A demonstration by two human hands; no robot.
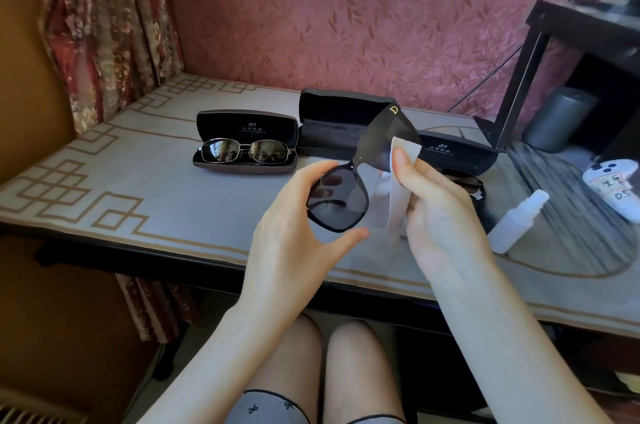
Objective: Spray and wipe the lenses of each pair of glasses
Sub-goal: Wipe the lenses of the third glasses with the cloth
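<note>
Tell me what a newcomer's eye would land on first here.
The large black square-framed sunglasses at centre, held above the table by the left hand while the right hand pinches a white cleaning cloth against them. Then the metal-framed dark sunglasses in an open black case at back left, and the translucent white spray bottle lying at right.

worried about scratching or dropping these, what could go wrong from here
1. The left hand grips the sunglasses by one lens, fingers behind it: likely fresh smudges.
2. Held over the table, they could slip as the right hand presses the cloth.
3. The bottle lies beside the right hand and might get knocked.
</note>
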